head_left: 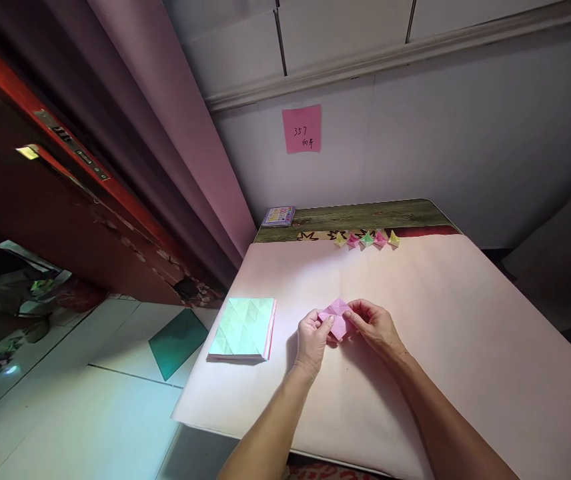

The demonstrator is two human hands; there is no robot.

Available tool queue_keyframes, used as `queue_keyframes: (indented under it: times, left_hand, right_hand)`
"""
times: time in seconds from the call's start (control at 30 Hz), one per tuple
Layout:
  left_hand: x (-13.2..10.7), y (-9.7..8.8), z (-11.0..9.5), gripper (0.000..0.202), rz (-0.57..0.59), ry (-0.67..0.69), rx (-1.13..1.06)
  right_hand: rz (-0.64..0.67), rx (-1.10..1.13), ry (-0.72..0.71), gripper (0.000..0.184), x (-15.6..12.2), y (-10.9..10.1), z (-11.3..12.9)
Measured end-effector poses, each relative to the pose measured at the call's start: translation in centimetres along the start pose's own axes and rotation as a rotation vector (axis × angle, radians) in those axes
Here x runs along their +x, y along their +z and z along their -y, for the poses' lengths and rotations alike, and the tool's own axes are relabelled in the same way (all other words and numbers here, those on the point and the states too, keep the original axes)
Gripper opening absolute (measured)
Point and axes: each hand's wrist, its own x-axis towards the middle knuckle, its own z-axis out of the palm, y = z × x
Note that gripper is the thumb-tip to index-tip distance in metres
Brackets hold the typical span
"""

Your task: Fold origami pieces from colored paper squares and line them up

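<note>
A small pink folded paper piece (337, 313) lies near the middle of the pale pink table cover (440, 347). My left hand (312, 337) pinches its left edge with curled fingers. My right hand (374, 324) grips its right side, fingers closed over the fold. To the left of my hands sits a stack of creased square paper sheets (243, 328), light green on top with pink edges below.
Several small folded paper shapes (367, 239) in yellow, pink and green stand in a row at the far edge. A small printed pack (279, 216) lies on the wooden table end. A pink note (302, 129) hangs on the wall. A green sheet (177, 341) lies on the floor.
</note>
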Motion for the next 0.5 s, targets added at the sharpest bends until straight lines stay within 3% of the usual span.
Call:
queue_keyframes:
  times: [0.1,0.23,0.5]
  left_hand:
    - [0.7,-0.6,-0.6,0.019,-0.048,0.097,0.336]
    - [1.7,-1.5,-1.1,0.005,-0.179,0.285,0.797]
    - [1.8,-1.7,-0.3,0.027,-0.151,0.359,0.997]
  right_hand:
    - [-0.106,-0.161,-0.062,0.036,0.2,0.1,-0.2]
    - [-0.135,-0.274,-0.063,0.029,0.7,0.2,-0.7]
    - [-0.147,-0.524,-0.209,0.029,1.1,0.2,-1.5]
